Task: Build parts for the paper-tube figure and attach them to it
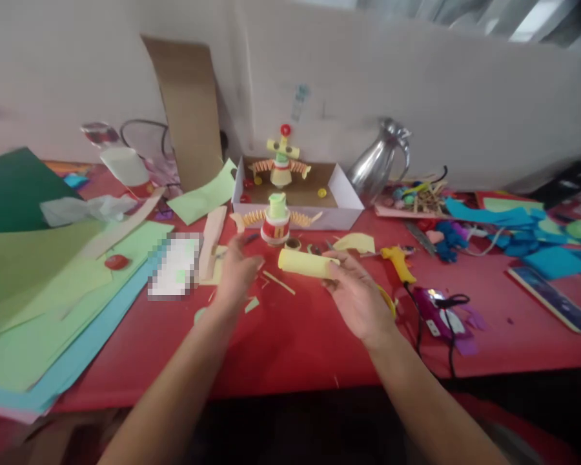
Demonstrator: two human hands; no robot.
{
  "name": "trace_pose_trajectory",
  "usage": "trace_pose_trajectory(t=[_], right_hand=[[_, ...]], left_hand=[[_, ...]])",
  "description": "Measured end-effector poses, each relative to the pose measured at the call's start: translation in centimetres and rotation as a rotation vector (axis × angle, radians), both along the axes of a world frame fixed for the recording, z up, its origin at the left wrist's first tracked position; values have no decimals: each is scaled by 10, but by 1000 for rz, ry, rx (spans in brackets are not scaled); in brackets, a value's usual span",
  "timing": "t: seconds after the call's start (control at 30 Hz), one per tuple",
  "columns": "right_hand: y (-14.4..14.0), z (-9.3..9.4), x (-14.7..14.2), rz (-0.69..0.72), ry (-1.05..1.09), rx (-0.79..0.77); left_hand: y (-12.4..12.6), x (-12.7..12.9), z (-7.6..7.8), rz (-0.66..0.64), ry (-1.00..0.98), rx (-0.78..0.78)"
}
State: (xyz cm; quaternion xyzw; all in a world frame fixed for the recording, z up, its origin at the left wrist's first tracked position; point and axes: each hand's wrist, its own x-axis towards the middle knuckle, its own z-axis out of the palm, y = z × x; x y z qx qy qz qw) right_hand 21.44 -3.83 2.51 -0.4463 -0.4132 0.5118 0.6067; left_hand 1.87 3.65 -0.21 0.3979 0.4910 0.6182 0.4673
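Note:
A pale yellow paper roll [304, 263] lies level in the grip of my right hand [361, 294], held at its right end above the red table. My left hand [236, 274] is to the left of the roll, apart from it, with fingers spread and nothing visible in them; it is slightly blurred. Just beyond the roll stands a paper figure [275, 231] with a red and white body, a light green top and folded paper arms. A similar paper figure [281, 169] with a yellow head and red top stands behind it, at the box.
An open shallow box [341, 216] stands at the back, beside a metal jug [380, 158]. To the right lie a yellow glue gun [397, 263], a purple device [440, 316] with cords and a phone [554, 300]. Coloured paper sheets [77, 310] cover the left side.

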Motion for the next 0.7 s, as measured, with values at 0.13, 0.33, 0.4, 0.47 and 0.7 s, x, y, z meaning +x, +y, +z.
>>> trace_pose_trajectory(t=[0.13,0.33,0.4,0.47,0.7], right_hand=[[-29,-31,-2,88,1,-219],[-47,-48,-11,149,-183,-233],[-48,-48,-11,158,-185,-255],[-48,-46,-9,148,-160,-290],[-46,-41,-6,203,-130,-343]], left_hand=[[-67,-37,15,-119,248,32],[-119,-30,11,-342,347,-78],[-121,-23,5,-358,421,-56],[-120,-20,0,-390,464,-28],[-122,-21,-10,-412,435,-29]])
